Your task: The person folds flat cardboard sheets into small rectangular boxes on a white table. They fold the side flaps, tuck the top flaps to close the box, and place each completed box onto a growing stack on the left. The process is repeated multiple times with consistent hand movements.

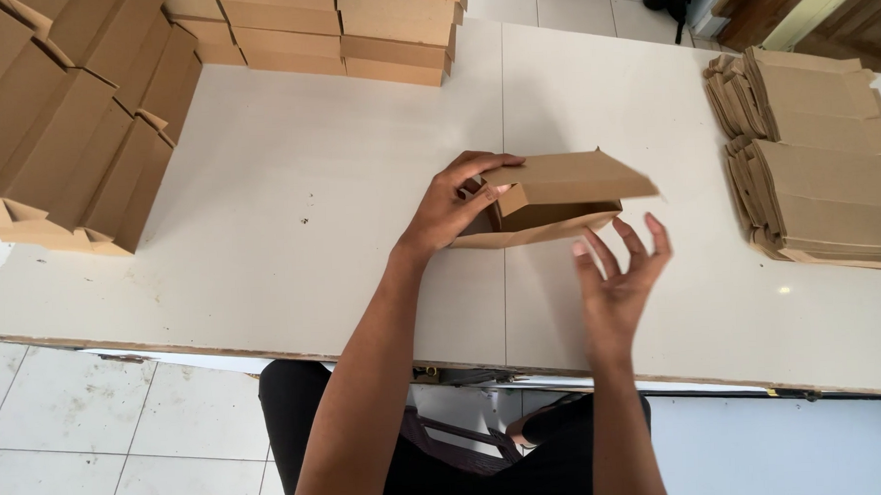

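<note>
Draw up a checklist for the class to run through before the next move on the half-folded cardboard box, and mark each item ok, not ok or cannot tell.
1. Left hand grips the cardboard box at its left end: ok.
2. Right hand holds the box: not ok, it is open, just in front of the box.
3. Box lid closed: not ok, the top flap is raised and the inside shows.
4. Box rests on the white table: cannot tell.
5. Flat blanks lie stacked at the right: ok.
6. Finished boxes stand clear at the left: ok.
</note>
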